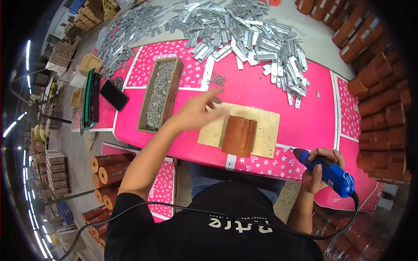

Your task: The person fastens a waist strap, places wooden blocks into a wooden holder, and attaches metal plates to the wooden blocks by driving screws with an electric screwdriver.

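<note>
My left hand (199, 112) hovers over the upper left of a light wooden board (267, 126), its fingers apart and slightly blurred. No object shows between them. On the board lies a reddish-brown, curved block (237, 135) with a groove along its right side. A small heap of screws (216, 79) lies just beyond my left fingertips. At the table's right front edge, my right hand (320, 167) is wrapped around a blue corded electric screwdriver (333, 176), its dark tip pointing left toward the board.
A wooden box of screws (160, 95) stands left of the board. Flat metal plates (252, 37) pile up at the back. Brown cylindrical pieces are stacked at right (383, 117) and lower left (111, 174). A phone (114, 95) lies at left. The black cord (191, 206) crosses my body.
</note>
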Action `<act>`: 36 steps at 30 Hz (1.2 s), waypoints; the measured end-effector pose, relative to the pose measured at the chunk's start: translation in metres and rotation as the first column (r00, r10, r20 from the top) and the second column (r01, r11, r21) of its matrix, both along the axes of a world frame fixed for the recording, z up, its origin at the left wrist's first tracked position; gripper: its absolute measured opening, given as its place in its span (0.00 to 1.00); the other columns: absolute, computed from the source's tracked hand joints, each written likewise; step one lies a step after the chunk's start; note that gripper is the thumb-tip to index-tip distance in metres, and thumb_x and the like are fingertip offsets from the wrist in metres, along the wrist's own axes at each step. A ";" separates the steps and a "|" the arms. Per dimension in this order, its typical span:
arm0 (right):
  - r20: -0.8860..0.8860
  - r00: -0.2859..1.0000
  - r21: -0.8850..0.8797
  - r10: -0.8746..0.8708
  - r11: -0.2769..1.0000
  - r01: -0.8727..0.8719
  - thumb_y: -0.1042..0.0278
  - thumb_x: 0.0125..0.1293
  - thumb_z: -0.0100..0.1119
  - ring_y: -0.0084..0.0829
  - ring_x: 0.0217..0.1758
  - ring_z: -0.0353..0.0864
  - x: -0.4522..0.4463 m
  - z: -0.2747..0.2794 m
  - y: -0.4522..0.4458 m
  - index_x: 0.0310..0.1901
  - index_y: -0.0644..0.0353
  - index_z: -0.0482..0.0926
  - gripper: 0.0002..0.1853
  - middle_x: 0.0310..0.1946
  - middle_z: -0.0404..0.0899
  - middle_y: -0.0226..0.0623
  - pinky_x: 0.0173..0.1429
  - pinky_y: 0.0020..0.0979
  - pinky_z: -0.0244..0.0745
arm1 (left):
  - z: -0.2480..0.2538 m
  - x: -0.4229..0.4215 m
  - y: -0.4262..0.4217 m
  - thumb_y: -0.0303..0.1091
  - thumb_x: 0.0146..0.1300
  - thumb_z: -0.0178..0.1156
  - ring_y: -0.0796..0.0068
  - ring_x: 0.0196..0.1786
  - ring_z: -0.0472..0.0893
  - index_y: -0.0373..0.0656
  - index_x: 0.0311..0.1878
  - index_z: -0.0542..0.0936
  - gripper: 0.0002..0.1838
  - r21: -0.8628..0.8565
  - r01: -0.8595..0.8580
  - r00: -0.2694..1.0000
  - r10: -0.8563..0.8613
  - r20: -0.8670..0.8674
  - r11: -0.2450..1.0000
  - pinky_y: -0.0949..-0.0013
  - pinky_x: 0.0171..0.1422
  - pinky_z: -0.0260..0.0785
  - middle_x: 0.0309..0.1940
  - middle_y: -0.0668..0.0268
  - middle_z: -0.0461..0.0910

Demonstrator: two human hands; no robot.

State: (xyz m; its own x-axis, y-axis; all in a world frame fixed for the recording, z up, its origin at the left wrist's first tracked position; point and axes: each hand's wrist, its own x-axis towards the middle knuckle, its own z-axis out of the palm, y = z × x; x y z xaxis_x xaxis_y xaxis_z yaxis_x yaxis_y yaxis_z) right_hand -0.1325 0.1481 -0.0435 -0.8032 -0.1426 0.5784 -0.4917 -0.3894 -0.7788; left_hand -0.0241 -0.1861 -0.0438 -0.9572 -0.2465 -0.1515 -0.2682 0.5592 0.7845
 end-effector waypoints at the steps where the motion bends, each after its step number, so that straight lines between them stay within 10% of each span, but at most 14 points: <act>1: 0.001 1.000 0.019 -0.007 1.000 0.007 0.68 0.59 0.66 0.32 0.36 0.78 0.000 -0.003 0.000 0.57 0.62 0.65 0.27 0.39 0.78 0.47 0.42 0.30 0.75 | -0.003 -0.011 -0.014 0.40 0.52 0.69 0.52 0.51 0.79 0.36 0.62 0.71 0.34 -0.025 -0.149 0.987 0.150 0.059 0.989 0.53 0.53 0.71 0.51 0.48 0.78; 3: 0.000 1.000 0.058 -0.016 0.998 0.016 0.69 0.58 0.67 0.32 0.36 0.78 -0.002 -0.010 0.003 0.56 0.62 0.65 0.27 0.39 0.78 0.47 0.41 0.30 0.75 | -0.039 -0.027 -0.032 0.38 0.60 0.61 0.50 0.41 0.82 0.33 0.47 0.79 0.18 -0.568 -0.238 0.963 0.268 -0.031 0.788 0.51 0.47 0.73 0.37 0.49 0.82; 5: 0.056 0.996 0.069 -0.071 0.995 0.067 0.70 0.57 0.68 0.32 0.35 0.78 -0.002 -0.015 0.006 0.52 0.63 0.68 0.24 0.39 0.79 0.46 0.41 0.30 0.75 | -0.066 -0.037 -0.035 0.33 0.62 0.55 0.47 0.40 0.81 0.34 0.38 0.78 0.11 -0.614 -0.319 0.944 0.299 -0.139 0.722 0.48 0.44 0.72 0.35 0.48 0.81; 17: 0.182 0.978 0.119 -0.103 0.989 0.082 0.74 0.62 0.59 0.25 0.30 0.74 -0.026 -0.023 0.003 0.51 0.63 0.70 0.16 0.38 0.79 0.42 0.37 0.27 0.72 | -0.052 -0.105 -0.031 0.40 0.57 0.60 0.47 0.46 0.76 0.38 0.43 0.77 0.16 -0.532 -0.337 0.914 0.134 -0.383 0.777 0.51 0.50 0.71 0.41 0.47 0.75; 22: 0.115 0.987 0.087 -0.110 0.991 0.100 0.71 0.59 0.62 0.27 0.28 0.75 -0.013 -0.006 -0.013 0.53 0.62 0.66 0.21 0.36 0.79 0.45 0.35 0.27 0.73 | -0.032 -0.215 -0.027 0.66 0.55 0.60 0.34 0.70 0.55 0.45 0.74 0.55 0.51 -0.670 -0.273 0.961 0.170 -0.217 0.691 0.38 0.70 0.51 0.68 0.39 0.56; 26: 0.121 0.981 0.071 -0.152 0.987 0.145 0.69 0.59 0.63 0.26 0.25 0.76 -0.014 -0.005 -0.007 0.50 0.63 0.64 0.21 0.34 0.79 0.47 0.34 0.25 0.76 | -0.041 -0.260 -0.040 0.68 0.55 0.57 0.34 0.73 0.51 0.45 0.73 0.58 0.49 -0.633 -0.212 0.946 0.319 0.057 0.745 0.35 0.71 0.45 0.69 0.36 0.54; 36: 0.219 0.971 -0.013 -0.100 0.994 0.106 0.72 0.59 0.58 0.26 0.25 0.74 -0.035 -0.003 -0.006 0.51 0.64 0.65 0.19 0.34 0.78 0.49 0.35 0.27 0.75 | -0.034 -0.223 -0.038 0.61 0.61 0.56 0.43 0.67 0.62 0.45 0.56 0.77 0.31 -0.538 -0.018 0.998 0.049 0.043 0.843 0.40 0.66 0.57 0.59 0.44 0.68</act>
